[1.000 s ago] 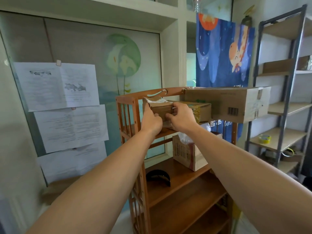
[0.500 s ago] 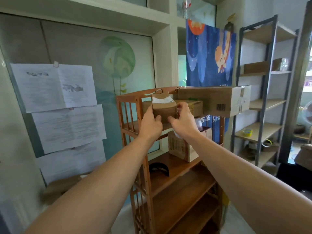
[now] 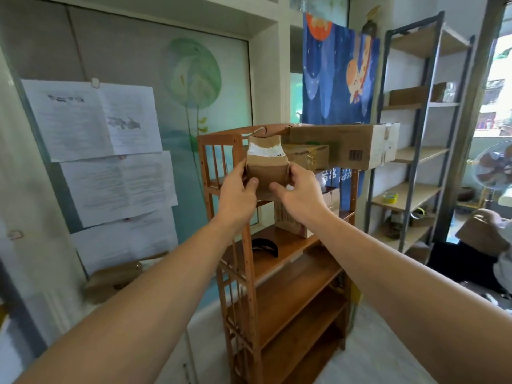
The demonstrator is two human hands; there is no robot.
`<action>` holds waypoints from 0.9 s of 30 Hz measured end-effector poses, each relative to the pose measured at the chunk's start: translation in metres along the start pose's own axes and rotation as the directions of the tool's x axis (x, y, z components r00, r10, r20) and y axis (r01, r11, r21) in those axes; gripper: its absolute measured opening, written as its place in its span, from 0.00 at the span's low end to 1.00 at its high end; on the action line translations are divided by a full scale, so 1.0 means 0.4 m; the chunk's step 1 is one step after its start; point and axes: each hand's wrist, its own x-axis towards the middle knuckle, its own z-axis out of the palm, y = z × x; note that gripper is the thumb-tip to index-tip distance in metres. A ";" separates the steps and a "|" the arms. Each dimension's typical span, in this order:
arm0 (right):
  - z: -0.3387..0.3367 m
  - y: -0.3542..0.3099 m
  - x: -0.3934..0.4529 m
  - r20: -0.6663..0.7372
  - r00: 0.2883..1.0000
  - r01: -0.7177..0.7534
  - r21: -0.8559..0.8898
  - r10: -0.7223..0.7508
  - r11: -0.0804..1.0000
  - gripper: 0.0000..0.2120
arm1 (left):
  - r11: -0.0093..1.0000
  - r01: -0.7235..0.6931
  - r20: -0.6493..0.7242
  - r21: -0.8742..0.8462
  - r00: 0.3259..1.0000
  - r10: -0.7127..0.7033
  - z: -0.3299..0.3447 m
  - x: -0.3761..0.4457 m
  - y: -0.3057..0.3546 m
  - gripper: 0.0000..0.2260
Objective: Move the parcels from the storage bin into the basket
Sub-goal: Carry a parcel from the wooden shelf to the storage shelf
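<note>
Printed sheets (image 3: 94, 151) hang on the wall at nine o'clock. A blue cartoon curtain (image 3: 336, 76) hangs at one o'clock; a metal shelving rack (image 3: 415, 128) and fan (image 3: 496, 169) stand at three.

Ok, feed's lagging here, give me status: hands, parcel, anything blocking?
Left hand and right hand both grip small brown parcel. Parcel held in front of wooden shelf. Basket not in view.

Wooden shelf rack (image 3: 279, 256) — long carton (image 3: 343, 145) atop, printed box (image 3: 291, 221) and black object (image 3: 264, 246) lower down.
</note>
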 end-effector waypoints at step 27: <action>0.167 -0.109 -0.090 0.281 0.927 0.171 0.270 -0.248 0.947 0.27 | 0.967 -0.034 -0.352 0.254 0.927 0.125 -0.260 -0.210 -0.019 0.16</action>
